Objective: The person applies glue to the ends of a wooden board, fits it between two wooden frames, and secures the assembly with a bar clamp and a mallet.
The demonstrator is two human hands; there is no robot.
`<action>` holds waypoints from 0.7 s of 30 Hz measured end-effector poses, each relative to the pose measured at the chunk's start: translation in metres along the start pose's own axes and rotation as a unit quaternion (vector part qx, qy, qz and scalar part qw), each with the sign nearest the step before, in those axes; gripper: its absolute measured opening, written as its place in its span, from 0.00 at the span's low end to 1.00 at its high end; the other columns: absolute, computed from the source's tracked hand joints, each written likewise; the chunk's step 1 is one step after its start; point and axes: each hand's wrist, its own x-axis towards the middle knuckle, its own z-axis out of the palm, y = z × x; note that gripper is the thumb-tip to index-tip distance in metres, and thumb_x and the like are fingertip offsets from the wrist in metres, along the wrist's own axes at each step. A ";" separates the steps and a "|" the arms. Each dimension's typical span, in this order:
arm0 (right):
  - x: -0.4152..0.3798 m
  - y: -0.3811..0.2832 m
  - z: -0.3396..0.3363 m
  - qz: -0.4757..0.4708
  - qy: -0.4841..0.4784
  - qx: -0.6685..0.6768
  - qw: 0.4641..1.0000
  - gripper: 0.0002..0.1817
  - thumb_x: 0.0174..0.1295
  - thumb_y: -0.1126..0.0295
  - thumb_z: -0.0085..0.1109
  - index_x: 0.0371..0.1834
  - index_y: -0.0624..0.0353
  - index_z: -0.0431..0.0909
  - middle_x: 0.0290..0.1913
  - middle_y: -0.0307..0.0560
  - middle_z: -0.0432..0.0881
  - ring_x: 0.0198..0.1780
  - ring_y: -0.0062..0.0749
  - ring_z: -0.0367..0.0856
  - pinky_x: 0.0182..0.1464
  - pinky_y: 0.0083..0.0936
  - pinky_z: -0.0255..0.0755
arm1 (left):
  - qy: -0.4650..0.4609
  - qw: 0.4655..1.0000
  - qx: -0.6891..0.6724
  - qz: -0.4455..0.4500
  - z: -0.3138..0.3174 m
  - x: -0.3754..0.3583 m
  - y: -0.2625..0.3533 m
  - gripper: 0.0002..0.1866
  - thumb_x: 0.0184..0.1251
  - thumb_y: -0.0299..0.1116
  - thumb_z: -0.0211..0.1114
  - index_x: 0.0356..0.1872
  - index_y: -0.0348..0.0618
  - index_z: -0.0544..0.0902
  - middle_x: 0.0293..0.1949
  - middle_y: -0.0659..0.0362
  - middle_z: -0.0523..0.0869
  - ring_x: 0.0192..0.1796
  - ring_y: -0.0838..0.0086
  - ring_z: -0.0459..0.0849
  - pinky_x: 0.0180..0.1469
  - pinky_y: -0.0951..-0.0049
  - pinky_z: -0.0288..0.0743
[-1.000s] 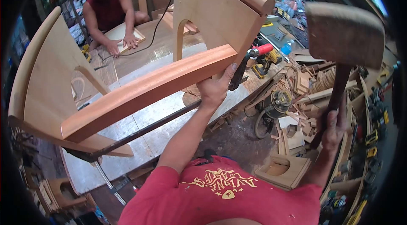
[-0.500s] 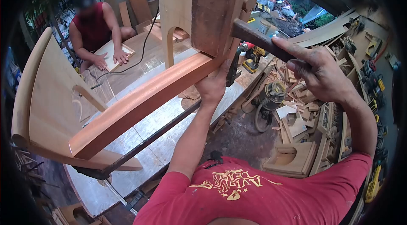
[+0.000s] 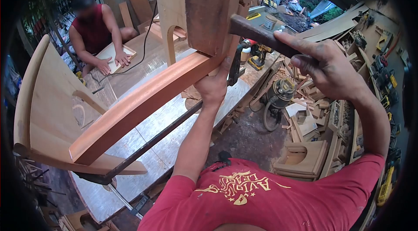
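Observation:
My right hand (image 3: pixel 324 63) is closed round the handle of a wooden mallet (image 3: pixel 211 15), index finger stretched along it. The mallet's block is at the far end of a curved reddish rail (image 3: pixel 139 102). Under that end, my left hand (image 3: pixel 213 85) grips the rail from below, its thumb up the side. The rail reaches down to a pale curved panel (image 3: pixel 50 109) on the left. Behind the mallet stands a second pale panel (image 3: pixel 171 9). A long bar clamp (image 3: pixel 154 139) runs below the rail between the panels.
A co-worker (image 3: pixel 93 30) sits at the back left, both hands on a shallow wooden tray (image 3: pixel 114 59). A black cable crosses the worktable (image 3: pixel 143 165). On the right are a shop vacuum (image 3: pixel 278 96), a yellow drill (image 3: pixel 259 57), wood offcuts and wall-hung tools.
The view has shifted slightly, so the panels, rail and mallet appear a little displaced. Both of my hands keep their holds, and the mallet's block is still at the rail's far end.

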 end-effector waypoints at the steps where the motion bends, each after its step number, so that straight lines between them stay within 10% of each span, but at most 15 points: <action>1: 0.000 0.001 0.001 -0.006 0.002 0.003 1.000 0.30 0.67 0.80 0.58 0.73 0.46 0.71 0.30 0.47 0.81 0.28 0.26 0.71 0.39 0.24 0.73 | 0.012 1.000 -0.008 0.008 0.002 0.001 0.001 0.21 0.59 0.28 0.78 0.51 0.30 0.83 0.48 0.53 0.87 0.50 0.70 0.84 0.57 0.67 0.76; 21: -0.005 0.011 0.007 0.005 -0.009 0.032 0.999 0.30 0.66 0.80 0.58 0.73 0.48 0.71 0.42 0.55 0.87 0.29 0.32 0.78 0.40 0.27 0.74 | 0.000 0.999 0.038 0.029 -0.002 0.000 -0.009 0.26 0.59 0.34 0.79 0.53 0.29 0.80 0.49 0.52 0.85 0.52 0.69 0.83 0.58 0.67 0.74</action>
